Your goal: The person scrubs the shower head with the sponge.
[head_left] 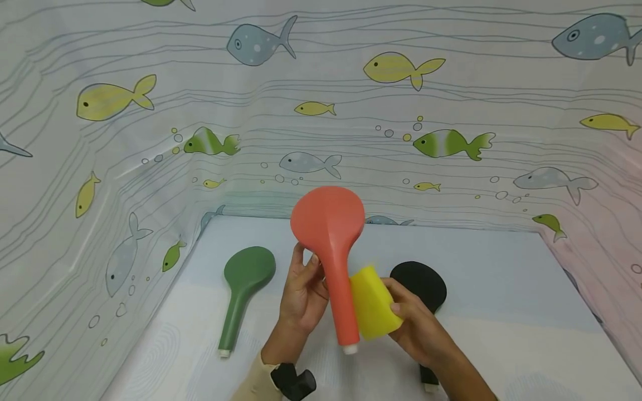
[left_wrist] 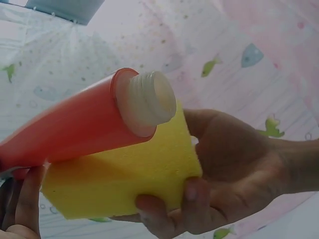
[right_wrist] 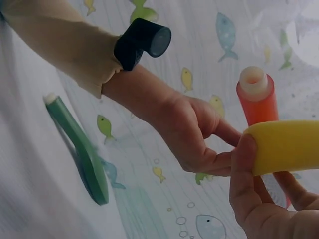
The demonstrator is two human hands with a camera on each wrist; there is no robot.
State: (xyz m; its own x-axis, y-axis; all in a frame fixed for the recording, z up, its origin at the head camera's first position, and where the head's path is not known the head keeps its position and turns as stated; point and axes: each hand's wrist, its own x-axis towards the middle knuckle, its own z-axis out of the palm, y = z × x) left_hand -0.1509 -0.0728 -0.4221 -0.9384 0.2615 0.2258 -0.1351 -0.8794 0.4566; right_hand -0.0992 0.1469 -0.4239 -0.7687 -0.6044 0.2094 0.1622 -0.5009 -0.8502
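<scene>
A red handheld shower head (head_left: 328, 223) is held up off the table, its threaded white end (left_wrist: 154, 97) pointing down toward me. My left hand (head_left: 303, 295) grips it around the upper handle, below the round head. My right hand (head_left: 418, 320) pinches a yellow sponge (head_left: 373, 303) between thumb and fingers. In the head view the sponge lies against the right side of the red handle. The left wrist view shows the sponge (left_wrist: 124, 174) touching the handle along its length. Part of the left fingers is hidden behind the red shower head.
On the white table (head_left: 501, 289), a green shower head (head_left: 249, 267) lies to the left. A black shower head (head_left: 418, 284) lies to the right, partly covered by my right hand. A fish-patterned curtain (head_left: 321, 133) surrounds the back and sides.
</scene>
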